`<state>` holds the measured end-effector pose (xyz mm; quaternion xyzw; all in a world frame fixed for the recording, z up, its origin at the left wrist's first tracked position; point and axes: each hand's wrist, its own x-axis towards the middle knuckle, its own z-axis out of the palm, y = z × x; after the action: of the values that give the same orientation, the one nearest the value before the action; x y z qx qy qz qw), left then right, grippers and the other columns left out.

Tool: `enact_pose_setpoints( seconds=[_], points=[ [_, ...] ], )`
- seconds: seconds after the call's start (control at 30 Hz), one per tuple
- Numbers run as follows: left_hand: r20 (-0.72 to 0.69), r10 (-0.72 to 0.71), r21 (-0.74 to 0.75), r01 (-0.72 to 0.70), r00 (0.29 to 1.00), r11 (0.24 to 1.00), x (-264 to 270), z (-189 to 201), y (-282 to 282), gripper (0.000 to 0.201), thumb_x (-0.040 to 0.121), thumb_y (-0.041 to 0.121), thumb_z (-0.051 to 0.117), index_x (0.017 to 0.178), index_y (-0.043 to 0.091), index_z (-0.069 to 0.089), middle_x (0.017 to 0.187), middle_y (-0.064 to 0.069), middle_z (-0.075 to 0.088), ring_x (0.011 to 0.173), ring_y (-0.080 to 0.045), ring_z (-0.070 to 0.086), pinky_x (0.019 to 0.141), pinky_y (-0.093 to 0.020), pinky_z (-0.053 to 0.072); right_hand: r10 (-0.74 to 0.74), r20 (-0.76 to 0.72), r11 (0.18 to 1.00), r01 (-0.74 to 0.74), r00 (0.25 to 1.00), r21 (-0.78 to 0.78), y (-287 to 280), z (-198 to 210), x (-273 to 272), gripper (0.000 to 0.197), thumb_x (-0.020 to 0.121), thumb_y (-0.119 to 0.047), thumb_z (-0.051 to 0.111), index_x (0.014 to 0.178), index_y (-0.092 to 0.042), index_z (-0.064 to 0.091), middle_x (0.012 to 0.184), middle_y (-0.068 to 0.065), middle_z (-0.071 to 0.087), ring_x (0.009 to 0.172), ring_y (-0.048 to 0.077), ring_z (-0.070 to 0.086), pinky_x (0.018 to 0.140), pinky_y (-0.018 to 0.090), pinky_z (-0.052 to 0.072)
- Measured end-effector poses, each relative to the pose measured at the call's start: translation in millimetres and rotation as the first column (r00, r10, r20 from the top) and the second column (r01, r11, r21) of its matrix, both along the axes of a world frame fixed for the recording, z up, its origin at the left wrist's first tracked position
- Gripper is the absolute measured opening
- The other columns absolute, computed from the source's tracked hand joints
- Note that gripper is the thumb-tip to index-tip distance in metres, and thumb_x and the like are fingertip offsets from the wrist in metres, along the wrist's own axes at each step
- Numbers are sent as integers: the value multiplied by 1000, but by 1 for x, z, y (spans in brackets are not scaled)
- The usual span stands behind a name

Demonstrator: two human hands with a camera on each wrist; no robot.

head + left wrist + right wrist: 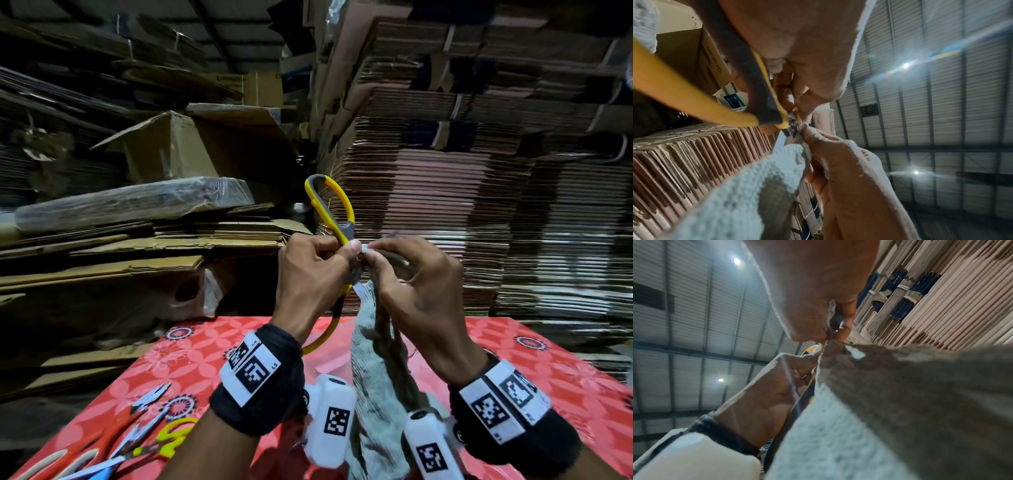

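Left hand grips scissors, right hand cloth

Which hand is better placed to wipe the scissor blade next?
Right hand: it pinches the grey knitted cloth against the yellow-handled scissors by the pivot; the left hand grips them.

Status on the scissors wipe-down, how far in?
Done: nothing provable; the other scissors on the table could be wiped or waiting, unclear. In hand: the left hand grips the yellow scissors, and the right hand pinches the cloth against their pivot. Left: probably the bare blade below the pivot, then setting the pair down.
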<state>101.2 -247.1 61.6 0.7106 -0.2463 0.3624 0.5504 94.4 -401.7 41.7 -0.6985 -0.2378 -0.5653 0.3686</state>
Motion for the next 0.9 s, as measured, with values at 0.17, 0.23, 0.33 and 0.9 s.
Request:
enact_pose_setpoints(
  seconds=[0.17,0.23,0.33,0.9],
  points=[
    [12,6,-11,-6,1000,1000,4,1,5,37,95,22,75,58,23,68,49,13,60,51,2,60,54,-20,47,8,49,983,1,999,-181,0,3,-3,14,84,-7,84,95,-14,82,91,-1,75,82,11,71,70,20,55],
    [7,17,10,-17,1000,1000,4,0,4,42,95,22,75,54,25,65,46,16,56,48,4,54,53,-19,42,11,43,981,-2,999,-194,-5,5,-1,14,83,-8,86,94,-15,83,89,-2,75,81,10,71,72,19,55],
    [13,63,45,-64,998,997,2,0,1,43,94,25,75,53,26,64,47,16,59,49,2,52,52,-24,43,0,38,991,6,999,-136,-13,6,2,10,85,-13,84,94,-16,83,88,-1,75,79,11,71,68,31,57],
    [12,82,80,-82,997,993,3,-4,-4,41,93,27,76,55,17,67,49,4,59,49,-4,52,52,-25,42,-71,27,991,73,997,-114,-32,15,8,10,82,-15,84,92,-18,84,83,-3,75,74,8,69,69,11,48]
  ],
)
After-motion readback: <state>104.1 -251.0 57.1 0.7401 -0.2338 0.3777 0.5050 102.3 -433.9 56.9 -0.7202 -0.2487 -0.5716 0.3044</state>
